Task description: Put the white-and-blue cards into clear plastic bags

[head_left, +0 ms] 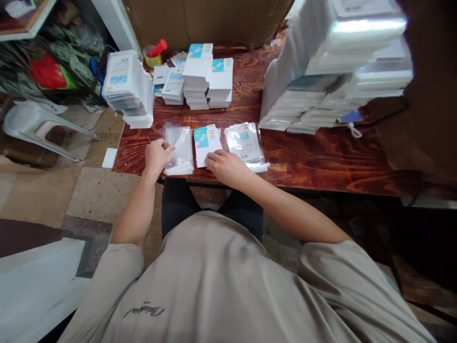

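I sit at a reddish wooden table [321, 162]. My left hand [156, 156] is closed in a pinch on the edge of the top clear plastic sleeve [180, 147] of a small pile near the front edge. My right hand [224, 166] rests with curled fingers on a short stack of white cards with blue print [207, 143], gripping the lower edge of the top card. To the right of the cards lies a pile of cards in clear sleeves [246, 143].
Taller stacks of white cards [209, 78] stand at the back middle, a stack of sleeved packs [126, 88] at the back left, big piles of packs [335, 71] on the right. A tape roll with a red handle [154, 52] sits at the back. A grey plastic chair [35, 126] lies on the floor at left.
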Action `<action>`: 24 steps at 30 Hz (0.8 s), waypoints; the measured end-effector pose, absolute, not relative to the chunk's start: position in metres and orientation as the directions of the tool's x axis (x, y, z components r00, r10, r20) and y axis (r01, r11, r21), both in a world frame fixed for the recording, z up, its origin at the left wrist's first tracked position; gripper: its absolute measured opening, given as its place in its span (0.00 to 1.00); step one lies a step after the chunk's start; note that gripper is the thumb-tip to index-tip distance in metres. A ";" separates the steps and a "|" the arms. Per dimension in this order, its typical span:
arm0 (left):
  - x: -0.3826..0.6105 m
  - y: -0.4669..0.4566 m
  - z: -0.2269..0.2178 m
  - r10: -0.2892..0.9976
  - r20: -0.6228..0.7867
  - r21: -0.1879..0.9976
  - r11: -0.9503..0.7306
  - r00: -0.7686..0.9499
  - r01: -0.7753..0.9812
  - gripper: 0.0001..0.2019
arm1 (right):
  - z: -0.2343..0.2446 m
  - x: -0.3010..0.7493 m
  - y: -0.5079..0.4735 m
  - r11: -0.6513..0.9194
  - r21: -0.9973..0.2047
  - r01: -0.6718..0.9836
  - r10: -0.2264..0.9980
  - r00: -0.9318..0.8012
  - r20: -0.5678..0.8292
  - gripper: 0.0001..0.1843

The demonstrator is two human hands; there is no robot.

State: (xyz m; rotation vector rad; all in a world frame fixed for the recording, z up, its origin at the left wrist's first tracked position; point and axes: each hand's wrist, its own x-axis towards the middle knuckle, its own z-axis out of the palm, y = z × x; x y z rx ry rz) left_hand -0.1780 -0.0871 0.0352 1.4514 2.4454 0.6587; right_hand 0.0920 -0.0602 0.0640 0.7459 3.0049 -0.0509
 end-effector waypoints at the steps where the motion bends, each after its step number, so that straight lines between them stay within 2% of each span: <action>1: -0.176 -0.089 0.034 0.876 0.047 0.479 0.403 -0.481 0.780 0.09 | 0.065 0.092 -0.061 0.884 -0.015 0.467 0.465 -0.883 -0.065 0.16; 5: -0.170 -0.095 0.033 0.900 0.119 0.436 0.332 -0.419 0.837 0.16 | 0.068 0.093 -0.068 0.865 -0.019 0.501 0.498 -0.863 -0.085 0.17; 7: -0.168 -0.096 0.036 0.897 0.183 0.430 0.296 -0.403 0.853 0.16 | 0.066 0.093 -0.069 0.855 -0.035 0.517 0.514 -0.855 -0.067 0.18; 9: -0.168 -0.095 0.038 0.872 0.244 0.469 0.277 -0.425 0.839 0.15 | 0.063 0.094 -0.067 0.849 -0.054 0.525 0.523 -0.851 -0.040 0.17; 11: -0.168 -0.091 0.039 0.842 0.267 0.597 0.237 -0.469 0.766 0.13 | 0.057 0.096 -0.064 0.842 -0.085 0.532 0.534 -0.846 -0.005 0.17; 13: -0.166 -0.085 0.037 0.802 0.220 0.808 0.169 -0.555 0.565 0.10 | 0.052 0.099 -0.061 0.819 -0.154 0.553 0.568 -0.820 0.069 0.17; 15: -0.162 -0.080 0.034 0.764 0.106 0.966 0.074 -0.637 0.248 0.09 | 0.049 0.105 -0.061 0.749 -0.299 0.592 0.658 -0.717 0.229 0.17; 16: -0.159 -0.077 0.034 0.754 0.047 0.995 0.026 -0.655 0.101 0.10 | 0.049 0.108 -0.062 0.690 -0.404 0.600 0.722 -0.612 0.324 0.17; 18: -0.151 -0.076 0.034 0.747 -0.026 0.995 -0.043 -0.664 -0.087 0.13 | 0.052 0.117 -0.069 0.529 -0.657 0.537 0.847 -0.287 0.448 0.16; 20: -0.143 -0.078 0.039 0.737 -0.064 0.983 -0.070 -0.673 -0.171 0.15 | 0.057 0.126 -0.079 0.367 -0.874 0.320 0.922 -0.001 0.387 0.17; 21: -0.139 -0.080 0.042 0.734 -0.079 0.978 -0.073 -0.675 -0.194 0.16 | 0.058 0.130 -0.084 0.292 -0.938 0.187 0.949 0.060 0.308 0.17; 23: -0.130 -0.084 0.049 0.739 -0.103 0.972 -0.068 -0.666 -0.226 0.16 | 0.058 0.137 -0.092 0.126 -0.992 -0.024 0.992 0.021 0.126 0.19; 24: -0.125 -0.086 0.052 0.748 -0.113 0.969 -0.062 -0.654 -0.239 0.16 | 0.057 0.138 -0.094 0.037 -0.996 -0.078 0.998 -0.039 0.040 0.20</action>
